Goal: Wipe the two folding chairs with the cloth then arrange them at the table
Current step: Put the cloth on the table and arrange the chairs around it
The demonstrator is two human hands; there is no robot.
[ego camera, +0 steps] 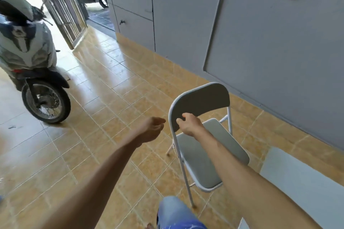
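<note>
A grey folding chair [204, 156] with a white metal frame stands unfolded on the tiled floor, its back towards the grey wall. My right hand [189, 124] grips the lower edge of the chair's dark backrest near its left corner. Just left of the chair frame, my left hand [151, 128] hovers with relaxed fingers, holding nothing and not touching the chair. A light grey table [307, 188] edge shows at the lower right, close to the chair's seat. No cloth and no second chair are in view.
A white and black scooter [31, 61] is parked at the left with its front wheel facing the chair. A metal gate [61, 5] stands open at the back left. The grey wall [260, 33] runs along the right. My knee in jeans [176, 214] is below.
</note>
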